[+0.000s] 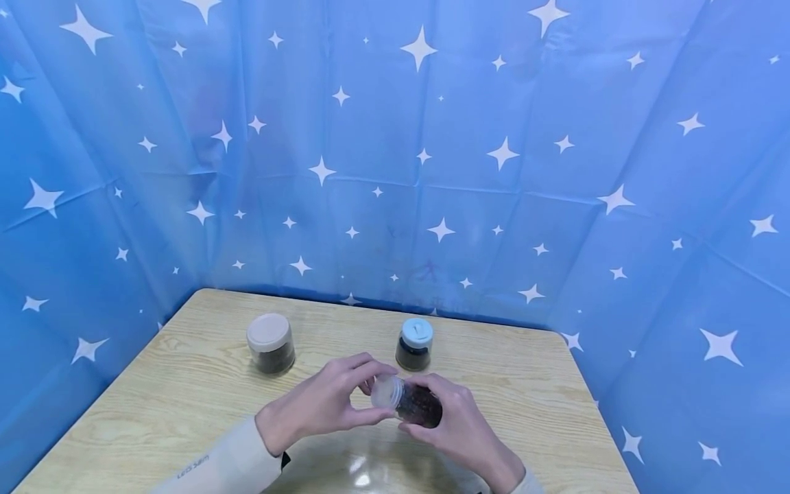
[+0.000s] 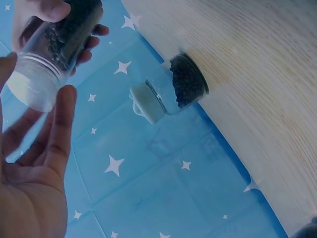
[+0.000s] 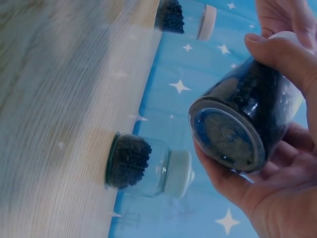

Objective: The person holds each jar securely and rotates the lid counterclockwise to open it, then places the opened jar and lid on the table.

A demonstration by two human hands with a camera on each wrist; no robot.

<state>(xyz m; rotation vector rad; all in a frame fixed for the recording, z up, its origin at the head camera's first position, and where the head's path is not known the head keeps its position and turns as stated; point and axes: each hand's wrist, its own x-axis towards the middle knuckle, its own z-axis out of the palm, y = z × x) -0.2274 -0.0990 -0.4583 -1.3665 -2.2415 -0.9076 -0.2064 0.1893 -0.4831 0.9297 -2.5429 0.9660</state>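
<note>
A clear jar of dark beads or beans is held tilted, nearly on its side, above the table. My right hand grips its body from the right; the jar's round glass base faces the right wrist camera. At the other end, my left hand pinches the translucent white lid between thumb and fingers. The lid sits on the jar's mouth. Just behind the hands stands a smaller jar with a light blue lid, part filled with dark pieces.
A wider jar with a pale pinkish lid stands upright at the back left of the wooden table. A blue curtain with white stars hangs along the table's back and sides.
</note>
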